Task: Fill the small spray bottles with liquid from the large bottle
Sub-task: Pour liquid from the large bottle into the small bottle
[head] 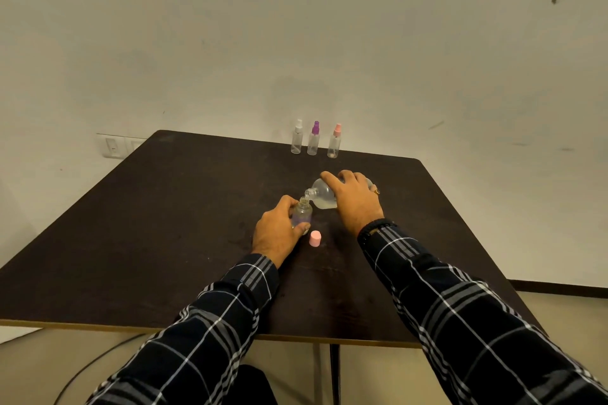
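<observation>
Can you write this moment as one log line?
step: pour; left hand holds small bottle; right hand tilts large bottle; pink cap on table

No writing, brand, number or sign could be read. The large bottle (pixel 324 197), the small open bottle (pixel 302 213) and the 3 capped spray bottles (pixel 313 141) at the far edge of the tabletop (pixel 164 223) showed no legible print; any marks were too small to tell.

Table (pixel 148 223): dark brown. Sleeves (pixel 210 322): black plaid, white and grey lines. Cap (pixel 315 238), just beside left fingers (pixel 304 227): pink. Bottles (pixel 324 197) (pixel 302 212) in the fingers: clear. Spray tops (pixel 298 126) (pixel 316 128) (pixel 337 130) beyond the fingers: white, purple, pink.
</observation>
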